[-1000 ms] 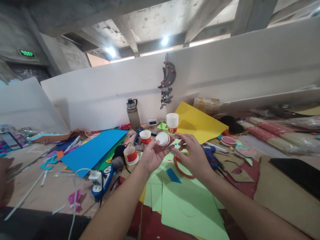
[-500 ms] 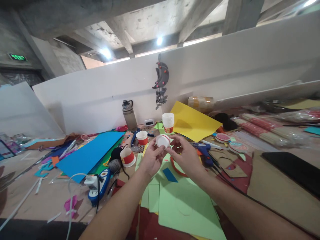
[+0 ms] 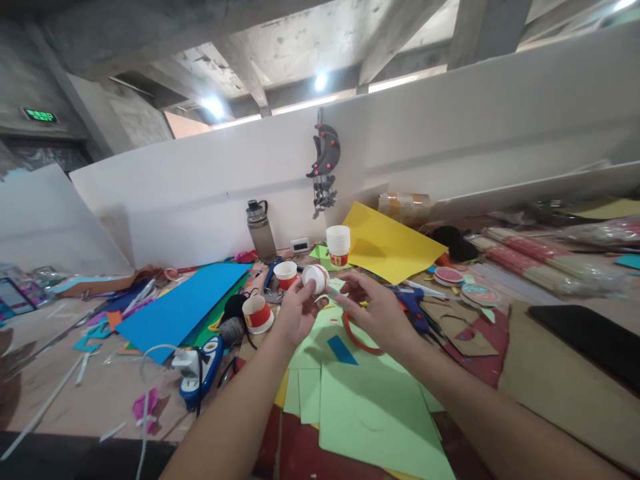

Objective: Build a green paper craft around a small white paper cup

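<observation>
Paper cup [image 3: 315, 278], white with a red band, is raised over the green paper sheets [image 3: 370, 413] and gripped in our left hand [image 3: 295, 312]. Right hand [image 3: 381, 312]: fingers curled just beside it; whether they pinch anything, we cannot tell. Best to keep the left grip light so the wall isn't crushed. Against half a second ago, the cup has turned and its band now shows.
</observation>
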`<state>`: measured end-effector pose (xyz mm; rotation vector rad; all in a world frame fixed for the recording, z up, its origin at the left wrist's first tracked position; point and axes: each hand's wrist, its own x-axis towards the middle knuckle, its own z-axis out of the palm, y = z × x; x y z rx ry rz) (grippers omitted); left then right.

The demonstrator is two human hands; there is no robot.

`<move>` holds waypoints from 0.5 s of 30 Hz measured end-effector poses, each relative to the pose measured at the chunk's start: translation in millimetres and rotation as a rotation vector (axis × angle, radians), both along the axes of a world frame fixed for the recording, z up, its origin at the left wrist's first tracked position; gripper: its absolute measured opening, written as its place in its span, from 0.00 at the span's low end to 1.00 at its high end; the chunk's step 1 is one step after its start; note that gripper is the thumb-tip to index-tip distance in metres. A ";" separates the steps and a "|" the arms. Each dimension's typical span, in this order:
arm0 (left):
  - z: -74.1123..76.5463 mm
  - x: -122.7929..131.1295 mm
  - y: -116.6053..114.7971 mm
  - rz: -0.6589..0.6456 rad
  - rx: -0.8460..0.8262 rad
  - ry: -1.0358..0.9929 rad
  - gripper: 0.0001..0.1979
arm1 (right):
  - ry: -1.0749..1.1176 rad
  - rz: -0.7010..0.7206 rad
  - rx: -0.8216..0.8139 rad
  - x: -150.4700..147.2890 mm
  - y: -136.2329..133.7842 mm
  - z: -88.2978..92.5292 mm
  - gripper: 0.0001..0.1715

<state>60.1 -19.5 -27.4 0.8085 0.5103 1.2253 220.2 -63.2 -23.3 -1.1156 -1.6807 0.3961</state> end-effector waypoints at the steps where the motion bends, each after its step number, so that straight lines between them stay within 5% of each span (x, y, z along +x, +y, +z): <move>1: 1.1 -3.9 3.1 0.022 -0.034 -0.024 0.15 | -0.082 -0.009 -0.038 3.5 1.4 -0.8 0.13; 5: 3.9 -18.3 14.6 0.064 -0.071 -0.105 0.15 | -0.607 -0.133 -0.272 13.0 7.2 -14.0 0.11; 8: 4.7 -23.8 20.0 0.083 -0.089 -0.123 0.16 | -0.872 -0.161 -0.278 10.8 7.1 -24.5 0.11; 15: 3.7 -25.8 22.6 0.126 -0.121 -0.102 0.15 | -0.916 -0.254 -0.428 3.7 1.5 -22.2 0.12</move>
